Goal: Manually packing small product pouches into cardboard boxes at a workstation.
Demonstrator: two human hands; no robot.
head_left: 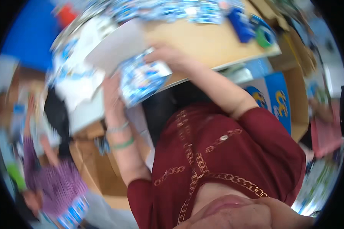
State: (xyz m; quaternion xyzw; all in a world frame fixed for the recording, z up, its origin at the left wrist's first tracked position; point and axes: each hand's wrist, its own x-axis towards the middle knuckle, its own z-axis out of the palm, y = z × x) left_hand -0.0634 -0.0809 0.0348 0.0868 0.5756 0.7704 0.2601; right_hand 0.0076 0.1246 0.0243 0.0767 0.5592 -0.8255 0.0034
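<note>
Between my hands is a blue-and-white printed pack (143, 80), tilted over the table's near edge and blurred by motion. My left hand (112, 91) holds its left side, with the thumb side against it. My right hand (164, 55) grips the upper right corner, fingers bent over the edge. A pale grey flat panel (118, 45) stands out beyond the pack; whether it is joined to it, I cannot tell. Left of my left hand lies crumpled white plastic sheeting (78, 89) with blue print.
Many blue-and-white packets (172, 11) lie along the wooden table's (202, 38) far side. At its right corner are a blue box (240, 24) and green and blue tape rolls (263, 36). Open cartons (296, 95) stand to the right. Another person (55, 179) in purple works at left.
</note>
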